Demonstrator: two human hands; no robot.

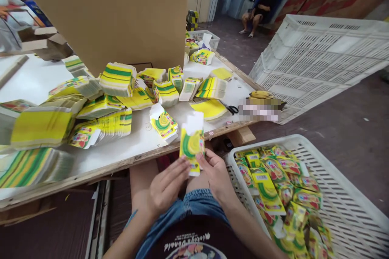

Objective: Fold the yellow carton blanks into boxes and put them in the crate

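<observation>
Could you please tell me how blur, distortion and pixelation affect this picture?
Head view throughout: carton bundles near the left edge look smeared; the held carton is clearer; the crate stack seems to lean, probably wide-angle distortion; pixelation covers a patch below the bananas.

Stacked cartons (118, 81) crowd the table (114, 149).
From here I see room for a hand along the front edge, left of the loose carton (164, 123); the held carton (189, 143) blocks the middle, a cardboard sheet (130, 16) the back.
</observation>
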